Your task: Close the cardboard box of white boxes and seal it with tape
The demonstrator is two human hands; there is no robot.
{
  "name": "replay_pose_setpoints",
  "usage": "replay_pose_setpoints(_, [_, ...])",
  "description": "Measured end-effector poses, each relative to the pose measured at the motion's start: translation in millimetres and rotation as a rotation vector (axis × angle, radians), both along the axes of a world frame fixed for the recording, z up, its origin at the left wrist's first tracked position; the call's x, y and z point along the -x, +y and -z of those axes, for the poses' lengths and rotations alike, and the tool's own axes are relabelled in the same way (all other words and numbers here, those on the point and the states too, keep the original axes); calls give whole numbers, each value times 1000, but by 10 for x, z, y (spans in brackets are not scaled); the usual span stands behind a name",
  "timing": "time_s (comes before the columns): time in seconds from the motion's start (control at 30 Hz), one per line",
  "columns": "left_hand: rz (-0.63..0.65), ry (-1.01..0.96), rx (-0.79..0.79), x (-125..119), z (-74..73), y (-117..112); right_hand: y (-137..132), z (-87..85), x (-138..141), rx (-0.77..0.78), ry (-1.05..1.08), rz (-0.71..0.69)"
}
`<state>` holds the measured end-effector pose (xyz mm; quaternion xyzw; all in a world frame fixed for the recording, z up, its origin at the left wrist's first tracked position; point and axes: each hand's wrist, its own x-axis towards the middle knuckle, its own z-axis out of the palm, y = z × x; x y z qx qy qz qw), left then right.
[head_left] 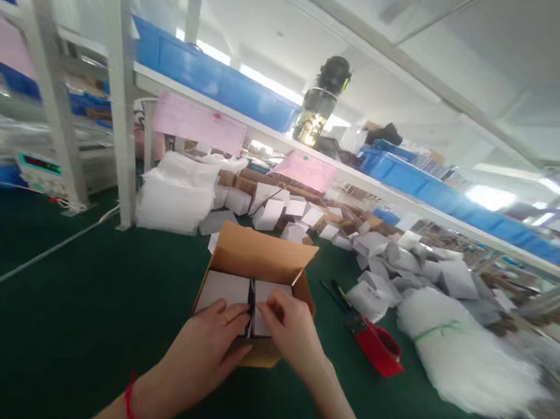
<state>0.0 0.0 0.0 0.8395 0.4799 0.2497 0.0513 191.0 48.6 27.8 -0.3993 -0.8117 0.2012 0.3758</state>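
An opened brown cardboard box [264, 256] stands on the green work surface, its far flap raised. Inside, a left white box [222, 288] and a right white box [266, 292] sit side by side, with a narrow dark gap between them. My left hand [208, 341] lies over the near part of the left white box, fingers stretched out and their tips at the gap. Above the right white box is my right hand [296, 330], thumb and fingers curled together in a pinch near the gap. Whatever it pinches, if anything, is too small to make out.
To the right lie a red tape dispenser [379, 348] and a dark pen-like tool [338, 295]. Further right is a tied bundle of white foam sheets [470, 354]. Loose white boxes [269, 214] are heaped behind, beside a stack of white sheets [176, 194]. A shelf post [120, 98] rises left.
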Motion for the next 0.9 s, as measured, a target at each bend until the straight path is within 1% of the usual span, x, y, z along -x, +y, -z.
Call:
replay_pose_setpoints(0.07, [14,52,16,-22,-20,12,-146,-58,-204,-152,114,115])
replay_pose_setpoints(0.13, [14,92,35,-39,-52,27,-202,-55,-402,-188,284,209])
replay_pose_setpoints(0.17, [12,112,52,-43,-70,37,-182,-21,-492,-163,404,268])
replay_pose_setpoints(0.23, [-7,129,66,-42,-94,61,-57,102,-635,-20,651,325])
replay_pose_setpoints(0.3, [-17,115,47,-30,-82,86,138,258,-710,155,792,293])
replay_pose_setpoints(0.37, [9,106,9,-14,-27,104,342,399,-714,306,810,218])
replay_pose_setpoints(0.43, [29,95,-49,0,53,112,514,496,-663,439,811,142])
replay_pose_setpoints(0.5, [16,69,-123,9,123,109,638,552,-589,553,833,84])
replay_pose_setpoints(0.57, [0,40,-190,17,152,103,707,588,-523,640,853,47])
replay_pose_setpoints(0.63, [13,49,-222,29,142,98,723,626,-483,699,866,24])
replay_pose_setpoints(0.73, [49,82,-262,55,131,95,657,694,-480,730,889,21])
replay_pose_setpoints(0.83, [57,61,-297,81,197,61,527,746,-526,746,909,36])
replay_pose_setpoints(0.9, [66,12,-313,97,244,-9,438,763,-567,760,914,35])
